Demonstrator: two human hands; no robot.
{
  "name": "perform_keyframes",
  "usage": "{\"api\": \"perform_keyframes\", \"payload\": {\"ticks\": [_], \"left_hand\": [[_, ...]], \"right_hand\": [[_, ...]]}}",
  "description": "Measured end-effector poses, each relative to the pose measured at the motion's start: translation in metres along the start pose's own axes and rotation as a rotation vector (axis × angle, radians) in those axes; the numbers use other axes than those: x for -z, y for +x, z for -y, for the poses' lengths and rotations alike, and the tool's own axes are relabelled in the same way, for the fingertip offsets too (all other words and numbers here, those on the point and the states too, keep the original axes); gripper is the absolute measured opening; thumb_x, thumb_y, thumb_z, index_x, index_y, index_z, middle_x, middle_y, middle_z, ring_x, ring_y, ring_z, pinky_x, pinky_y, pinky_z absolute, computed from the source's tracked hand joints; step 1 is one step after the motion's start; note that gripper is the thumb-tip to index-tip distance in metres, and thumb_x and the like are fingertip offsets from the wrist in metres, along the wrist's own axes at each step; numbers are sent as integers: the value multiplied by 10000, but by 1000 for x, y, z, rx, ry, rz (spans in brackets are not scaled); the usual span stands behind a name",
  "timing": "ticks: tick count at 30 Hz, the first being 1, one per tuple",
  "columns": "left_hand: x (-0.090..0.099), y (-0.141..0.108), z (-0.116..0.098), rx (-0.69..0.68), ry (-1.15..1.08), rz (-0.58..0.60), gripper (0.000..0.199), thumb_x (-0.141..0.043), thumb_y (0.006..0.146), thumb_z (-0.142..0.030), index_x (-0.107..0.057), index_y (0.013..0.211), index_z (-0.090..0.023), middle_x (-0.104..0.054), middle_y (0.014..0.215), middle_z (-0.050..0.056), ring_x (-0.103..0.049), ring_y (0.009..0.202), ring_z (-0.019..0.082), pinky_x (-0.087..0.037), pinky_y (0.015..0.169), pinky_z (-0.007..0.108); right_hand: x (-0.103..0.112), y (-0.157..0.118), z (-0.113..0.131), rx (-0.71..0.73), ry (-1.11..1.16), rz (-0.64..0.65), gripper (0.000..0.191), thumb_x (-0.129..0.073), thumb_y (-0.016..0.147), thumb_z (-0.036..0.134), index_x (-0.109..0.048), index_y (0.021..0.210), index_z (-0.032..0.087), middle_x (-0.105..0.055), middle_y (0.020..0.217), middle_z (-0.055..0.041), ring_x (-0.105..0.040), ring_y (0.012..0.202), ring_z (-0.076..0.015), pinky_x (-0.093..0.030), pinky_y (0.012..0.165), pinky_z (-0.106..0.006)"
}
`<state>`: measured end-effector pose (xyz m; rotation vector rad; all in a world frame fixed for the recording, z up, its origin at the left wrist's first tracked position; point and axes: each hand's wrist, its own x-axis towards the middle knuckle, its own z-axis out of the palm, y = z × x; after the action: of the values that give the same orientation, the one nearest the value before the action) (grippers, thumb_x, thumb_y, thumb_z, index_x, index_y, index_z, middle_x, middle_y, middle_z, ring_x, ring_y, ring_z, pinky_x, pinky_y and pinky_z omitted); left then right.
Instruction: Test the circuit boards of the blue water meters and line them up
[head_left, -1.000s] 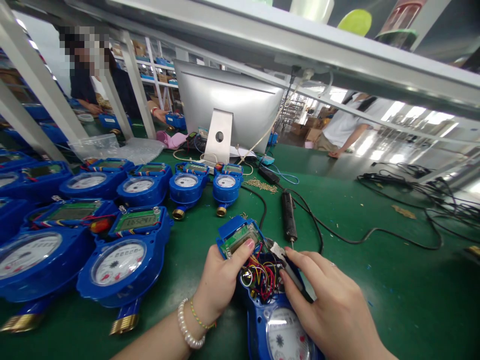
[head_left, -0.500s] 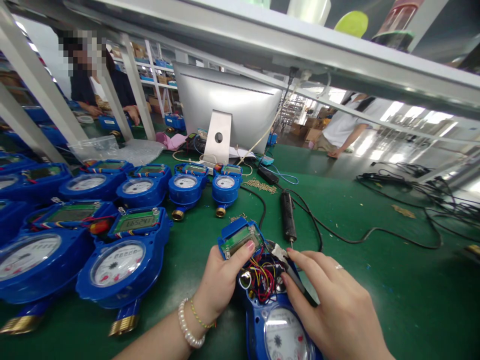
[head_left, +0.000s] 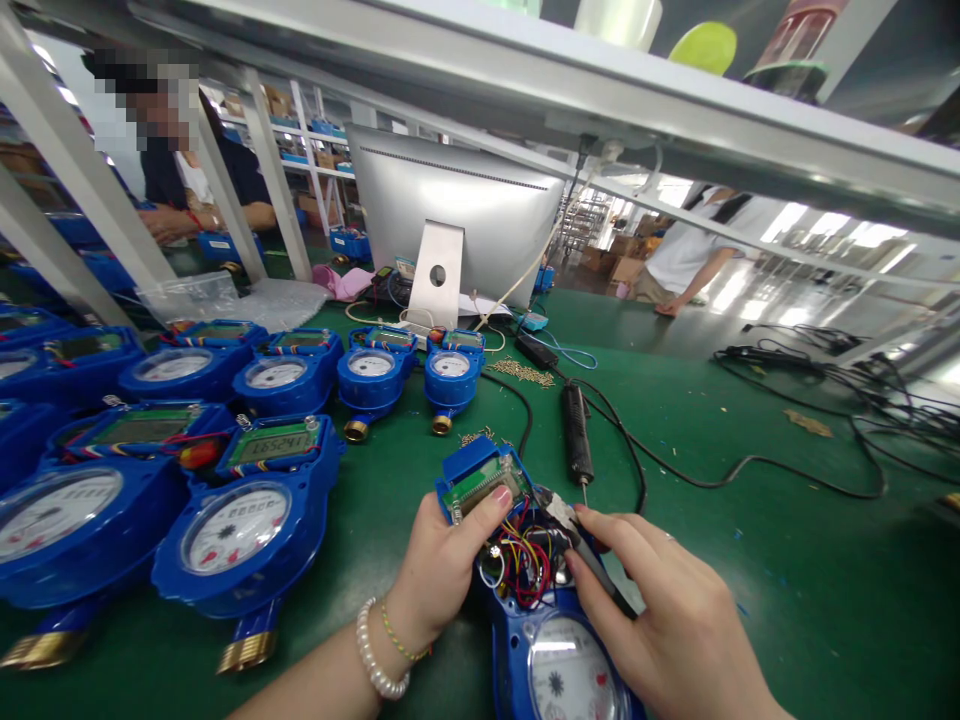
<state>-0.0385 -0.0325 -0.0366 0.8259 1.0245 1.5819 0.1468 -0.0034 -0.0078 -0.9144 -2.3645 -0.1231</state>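
A blue water meter [head_left: 517,650] lies in front of me, its housing exposing a tangle of red, yellow and black wires [head_left: 529,560]. My left hand [head_left: 442,560] grips the meter's tilted display module [head_left: 480,485], thumb on the green circuit board. Between the thumb and fingers of my right hand [head_left: 667,610] is a pair of cutting pliers [head_left: 592,570]. Its metal head points at the wires beside the module; whether the jaws touch a wire is hard to make out. A black electric screwdriver [head_left: 576,430] rests on the bench beyond the pliers.
Several blue water meters [head_left: 240,520] crowd the left side of the green bench [head_left: 675,400]. Small brass screws [head_left: 521,372] lie in a pile before a monitor [head_left: 457,200]. Black cables [head_left: 810,375] spread at right. A shelf [head_left: 525,70] crosses overhead. Two people are beyond the bench.
My right hand and the pliers have shifted very slightly beside the wires. My left hand keeps its hold on the display module. The person at the far left has moved their arms and head.
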Motion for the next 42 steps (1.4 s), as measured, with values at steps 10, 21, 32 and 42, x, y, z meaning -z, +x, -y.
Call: {"api": "perform_keyframes", "payload": {"ticks": [10, 21, 32, 42], "left_hand": [[0, 0, 0, -12, -6, -6, 205, -668, 824, -296, -752, 955, -162, -759, 910, 54, -689, 843, 201, -550, 792, 269], [-1, 1, -2, 13, -52, 1, 196, -676, 819, -278, -746, 956, -157, -757, 883, 53, -680, 812, 193, -546, 774, 275], [3, 3, 7, 66, -130, 67, 227, -668, 838, -304, -727, 986, -142, -743, 936, 65, -669, 823, 200, -530, 778, 300], [2, 1, 3, 39, -144, 65, 192, -680, 834, -267, -733, 984, -159, -748, 917, 38, -661, 822, 169, -526, 771, 254]], "right_hand": [[2, 0, 1, 39, -122, -39, 262, -546, 889, 280, -590, 1119, 165, -655, 979, -70, -638, 821, -197, -526, 696, -336], [2, 1, 2, 25, -47, -19, 243, -529, 899, 257, -584, 1115, 159, -667, 955, -61, -651, 813, -176, -534, 686, -301], [4, -3, -3, 48, -84, -44, 286, -556, 891, 301, -570, 1148, 175, -650, 1004, -66, -632, 863, -190, -523, 741, -328], [1, -3, 0, 23, -77, -17, 292, -569, 883, 284, -560, 1157, 183, -648, 1017, -57, -629, 872, -187, -520, 740, -323]]}}
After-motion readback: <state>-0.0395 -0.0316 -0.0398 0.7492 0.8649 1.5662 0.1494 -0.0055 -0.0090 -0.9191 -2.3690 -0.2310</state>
